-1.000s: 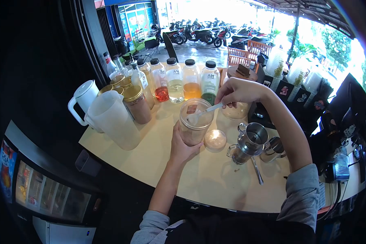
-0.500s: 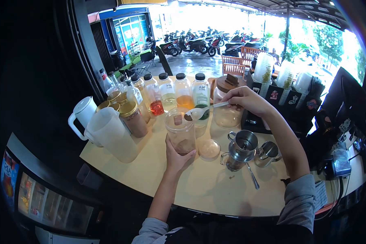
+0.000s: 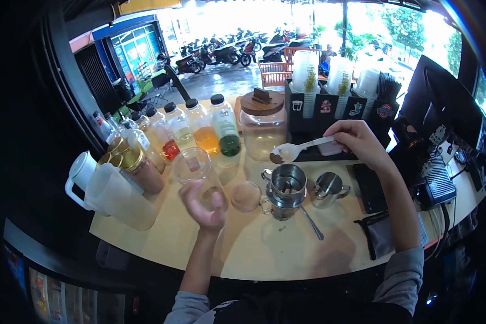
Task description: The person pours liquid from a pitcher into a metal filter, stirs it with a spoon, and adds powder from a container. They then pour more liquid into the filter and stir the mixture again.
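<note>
My right hand (image 3: 356, 143) pinches the handle of a white spoon (image 3: 291, 151) with dark grounds in its tip, held above and behind a metal drip filter (image 3: 288, 182). The filter sits on a small glass cup (image 3: 281, 210). My left hand (image 3: 204, 208) is off the clear plastic jar (image 3: 192, 164), its fingers apart and curled in front of the jar, holding nothing. A round lid (image 3: 246, 196) lies between jar and filter. Right of the filter stands a metal pitcher (image 3: 327, 189), and a metal spoon (image 3: 312, 223) lies nearby.
Bottles of coloured liquid (image 3: 204, 129) and frosted pitchers (image 3: 121, 197) line the left side. A large wooden-lidded jar (image 3: 263, 127) and a black cup holder (image 3: 324, 116) stand at the back. A dark pouch (image 3: 378, 235) and machine (image 3: 437, 183) are at right.
My left hand has let go of the plastic jar and opened. The white spoon has moved from the jar's mouth to near the filter, and the view has turned right.
</note>
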